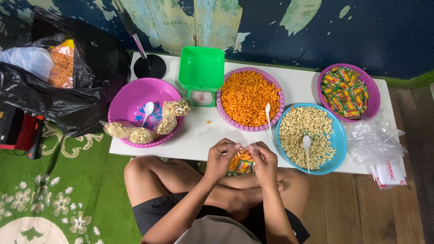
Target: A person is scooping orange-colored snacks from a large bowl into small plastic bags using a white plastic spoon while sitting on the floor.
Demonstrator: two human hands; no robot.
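bowls of snacks on a low white table (199, 140)
orange puffs fill the purple bowl (250, 97), pale ones the blue bowl (312, 138); left hand (220, 158) and right hand (263, 161) pinch a small snack bag (241, 161) between them.

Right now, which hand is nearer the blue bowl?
Right. The right hand sits just left of the blue bowl, near its rim; the left hand is farther left, across the small snack bag both hold.

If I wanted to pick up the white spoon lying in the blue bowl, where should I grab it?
Probably by the handle. The white spoon lies with its scoop in the pale snacks and its handle pointing toward the blue bowl's near rim, so come from the near side, from above.
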